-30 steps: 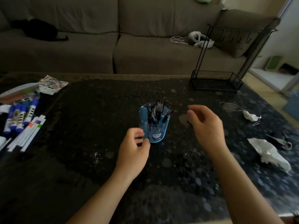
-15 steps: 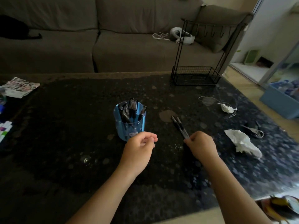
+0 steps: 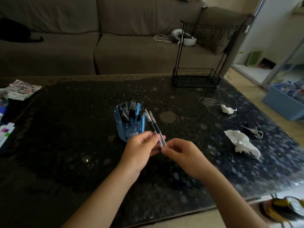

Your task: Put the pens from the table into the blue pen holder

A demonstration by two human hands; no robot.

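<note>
The blue pen holder (image 3: 130, 129) stands mid-table with several black pens upright inside it. Two clear-barrelled pens with black grips (image 3: 154, 127) are held together above the table, just right of the holder, their far ends pointing up and away beside the rim. My left hand (image 3: 139, 150) pinches their barrels from the left. My right hand (image 3: 182, 153) grips their near ends from the right. Both hands sit just in front of the holder.
A black wire rack (image 3: 195, 77) stands at the table's back right. Crumpled white tissues (image 3: 241, 143) and small scissors (image 3: 254, 130) lie to the right. Markers (image 3: 5, 131) and a printed sheet (image 3: 23, 89) lie at the left edge. A sofa (image 3: 115, 38) runs behind the table.
My right hand has lifted the two pens off the table and brought them left toward the holder. My left hand has closed on them too.
</note>
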